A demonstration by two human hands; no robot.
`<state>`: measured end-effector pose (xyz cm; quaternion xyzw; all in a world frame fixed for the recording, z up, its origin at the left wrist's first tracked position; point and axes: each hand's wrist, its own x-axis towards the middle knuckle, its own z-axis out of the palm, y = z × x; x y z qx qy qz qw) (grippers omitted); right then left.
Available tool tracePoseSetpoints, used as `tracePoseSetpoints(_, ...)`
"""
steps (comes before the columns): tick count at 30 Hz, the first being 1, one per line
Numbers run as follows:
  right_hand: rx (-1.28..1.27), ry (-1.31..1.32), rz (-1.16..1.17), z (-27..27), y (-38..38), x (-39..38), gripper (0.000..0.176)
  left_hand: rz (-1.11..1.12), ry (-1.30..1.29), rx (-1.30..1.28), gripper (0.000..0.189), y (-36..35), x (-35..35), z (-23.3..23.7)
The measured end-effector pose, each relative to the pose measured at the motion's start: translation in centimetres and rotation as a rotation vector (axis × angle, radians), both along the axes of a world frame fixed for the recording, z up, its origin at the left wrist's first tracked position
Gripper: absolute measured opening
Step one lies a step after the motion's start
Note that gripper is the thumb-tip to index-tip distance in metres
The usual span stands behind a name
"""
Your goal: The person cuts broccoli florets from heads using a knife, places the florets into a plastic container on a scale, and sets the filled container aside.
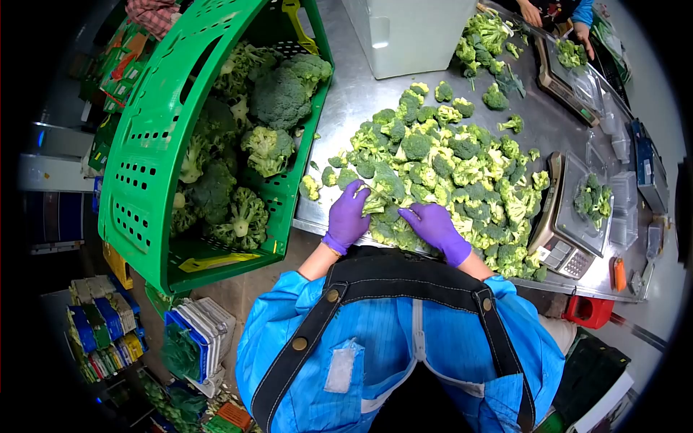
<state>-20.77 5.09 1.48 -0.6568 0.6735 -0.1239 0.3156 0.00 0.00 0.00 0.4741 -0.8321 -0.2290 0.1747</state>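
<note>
Broccoli piece [387, 182] just right of the green crate [164, 90]. Gripped low, near the stalk, by the left hand [349, 218], fingers closed. Farther from the crate: right hand [436, 226], thumb and fingertips against the greens; cannot tell if clamped on anything. Probably light, stiff in the stalk, crumbly at the crown. Best held by the stalk, no squeeze on the buds. Slipperiness: can't judge. Spread right of the crate on the steel table [339, 94]: loose florets [416, 146], likely light, easy to scatter; scoop from below. Inside the crate: whole heads [268, 150], bulkier, probably heavier; grab by the thick stem, support underneath.
</note>
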Motion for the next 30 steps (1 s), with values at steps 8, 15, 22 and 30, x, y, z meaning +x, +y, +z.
tracePoseSetpoints(8,-0.361,-0.284,-0.341,-0.6,-0.7,0.4,0.037,0.031,0.184,-0.009,0.045,0.4,-1.0,-1.2)
tracePoseSetpoints(15,-0.359,-0.043,-0.064,-0.7,-1.6,2.6,0.046,0.111,0.331,0.168,0.049,2.3,-1.8,-2.7)
tracePoseSetpoints(22,-0.334,-0.291,-0.122,-1.0,-1.8,2.8,0.033,0.047,0.288,0.219,0.064,2.0,-1.8,-4.2)
tracePoseSetpoints(30,-0.536,-0.318,0.064,-1.4,-1.4,2.8,0.035,0.037,0.479,0.469,0.083,1.6,-0.4,-5.2)
